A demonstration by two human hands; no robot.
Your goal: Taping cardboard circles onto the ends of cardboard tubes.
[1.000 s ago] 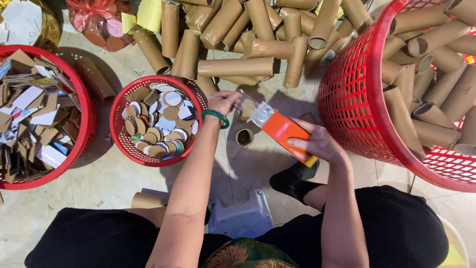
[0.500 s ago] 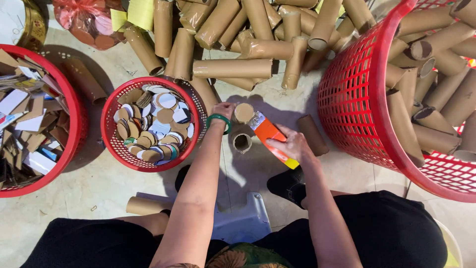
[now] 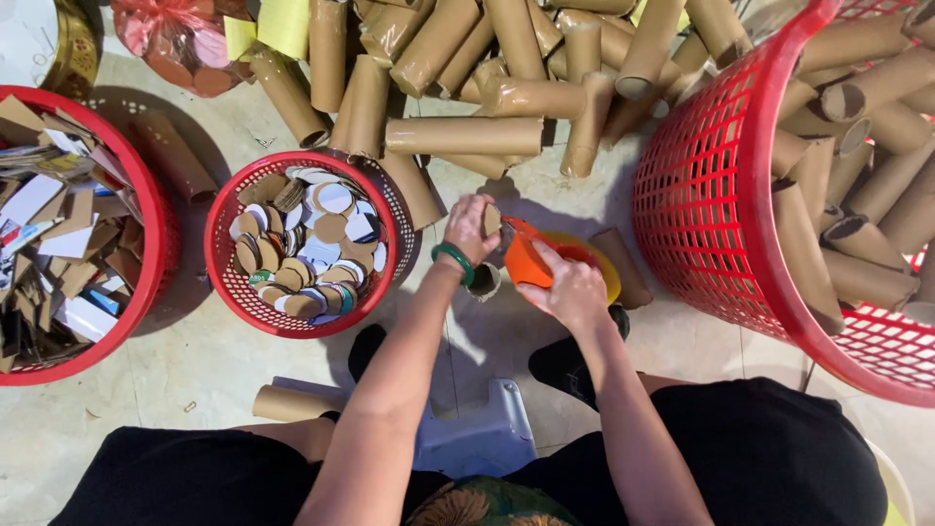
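Left hand (image 3: 469,226), green bangle on the wrist, has its grip closed round a small cardboard disc (image 3: 492,219), held just above the floor between the small red basket (image 3: 390,195) of round cutouts on the left and the big red basket (image 3: 701,195) of tubes on the right. Right hand (image 3: 570,287) is clenched on an orange cutter (image 3: 526,261), touching the disc's edge. Loose cardboard tubes (image 3: 463,136) are piled on the far side.
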